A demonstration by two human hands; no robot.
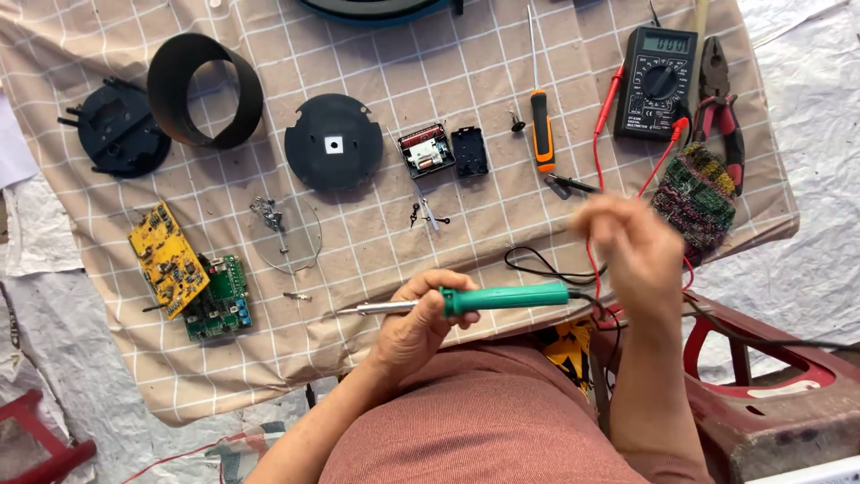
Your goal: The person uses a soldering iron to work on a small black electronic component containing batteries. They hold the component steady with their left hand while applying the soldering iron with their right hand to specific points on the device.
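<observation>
My left hand [419, 324] grips a soldering iron by its green handle [506, 297], the metal tip [369, 308] pointing left over the checked cloth [376, 54]. My right hand [632, 246] hovers blurred to the right of the handle, above red and black leads [595, 161]; whether it holds anything I cannot make out. A yellow circuit board [167, 258] and a green circuit board [220, 300] lie left of the tip.
On the cloth lie a black ring [206, 90], two round black parts [333, 143], a small opened module [426, 150], an orange-handled screwdriver [542, 130], a multimeter [658, 81], pliers [721, 108] and a knitted pouch [697, 197]. A red stool [788, 403] stands at right.
</observation>
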